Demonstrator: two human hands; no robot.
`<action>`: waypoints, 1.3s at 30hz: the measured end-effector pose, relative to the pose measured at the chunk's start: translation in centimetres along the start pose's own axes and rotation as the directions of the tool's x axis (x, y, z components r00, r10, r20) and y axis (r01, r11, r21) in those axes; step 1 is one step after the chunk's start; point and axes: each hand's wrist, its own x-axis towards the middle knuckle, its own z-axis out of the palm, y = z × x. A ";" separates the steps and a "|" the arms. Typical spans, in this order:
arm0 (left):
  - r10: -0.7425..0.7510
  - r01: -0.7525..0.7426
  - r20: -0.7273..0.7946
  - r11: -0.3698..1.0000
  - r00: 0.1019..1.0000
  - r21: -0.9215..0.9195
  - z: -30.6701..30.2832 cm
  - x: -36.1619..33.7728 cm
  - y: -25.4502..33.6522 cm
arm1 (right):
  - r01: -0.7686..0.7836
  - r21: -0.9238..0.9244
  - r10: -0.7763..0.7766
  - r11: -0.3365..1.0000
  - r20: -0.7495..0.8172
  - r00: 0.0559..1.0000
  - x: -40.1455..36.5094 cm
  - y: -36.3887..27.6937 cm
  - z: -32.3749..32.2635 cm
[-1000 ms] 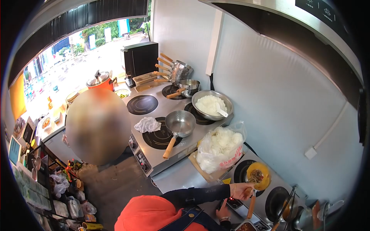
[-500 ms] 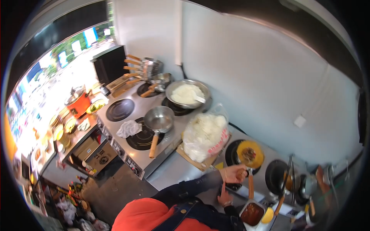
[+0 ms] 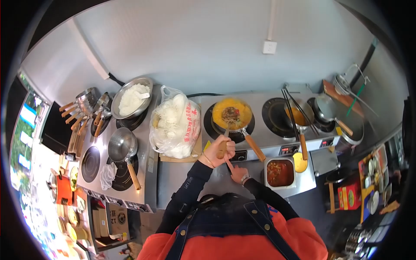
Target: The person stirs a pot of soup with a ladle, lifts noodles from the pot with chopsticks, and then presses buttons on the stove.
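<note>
My left hand (image 3: 215,152) is closed round the wooden handle of a utensil (image 3: 222,149), just in front of a frying pan. Its thin shaft reaches over the pan's near rim; the head is not clear against the food. In the pan lies a round yellow egg layer (image 3: 224,105) with brown filling (image 3: 230,115) in its middle. The pan's wooden handle (image 3: 255,148) points toward me, free of both hands. My right hand (image 3: 239,173) holds nothing visible, its index finger stretched toward my left hand. Nearby, a square metal container (image 3: 268,183) holds red sauce.
Left of the pan stands a plastic bag of white noodles (image 3: 177,123). Further left are a bowl of white food (image 3: 149,103) and a saucepan (image 3: 122,145). Rightward, long chopsticks (image 3: 293,112) cross another pan; yellow liquid fills a small cup (image 3: 300,162).
My view has swung to the right, bringing the pan and sauce container nearer the middle. My left hand still grips the wooden handle; my right index finger stays outstretched.
</note>
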 end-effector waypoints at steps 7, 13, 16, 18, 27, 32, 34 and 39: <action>0.008 -0.008 0.004 1.000 1.000 -0.004 -0.4 0.2 0.3 | 0.002 0.035 -0.002 0.999 -0.002 1.000 -0.1 -0.2 -0.1; 0.019 -0.017 -0.032 0.998 0.999 0.065 -0.1 0.7 0.5 | 0.034 0.032 -0.033 0.999 -0.025 0.999 0.0 0.1 0.8; 0.023 -0.021 -0.043 0.998 0.999 0.060 0.3 0.8 0.5 | 0.025 0.033 -0.025 0.999 -0.007 1.000 0.1 0.0 0.8; 0.021 -0.017 -0.058 0.998 0.998 0.064 0.4 0.8 0.6 | 0.015 0.039 -0.015 0.999 0.004 1.000 0.0 0.0 0.6; 0.008 -0.006 -0.031 0.998 0.999 0.060 0.5 0.8 0.5 | 0.015 0.032 -0.016 0.999 0.016 1.000 0.1 -0.1 0.4; 0.001 0.000 -0.016 0.999 1.000 0.048 0.6 0.7 0.4 | 0.021 0.028 -0.020 0.999 -0.008 1.000 0.0 -0.1 0.4; 0.001 0.000 -0.017 0.999 1.000 0.047 0.7 0.6 0.4 | 0.018 0.036 -0.018 0.999 0.003 1.000 -0.1 -0.1 0.2; 0.013 -0.011 -0.034 0.998 0.999 0.063 0.6 0.5 0.5 | 0.004 0.031 -0.005 0.999 0.023 1.000 0.0 -0.2 0.3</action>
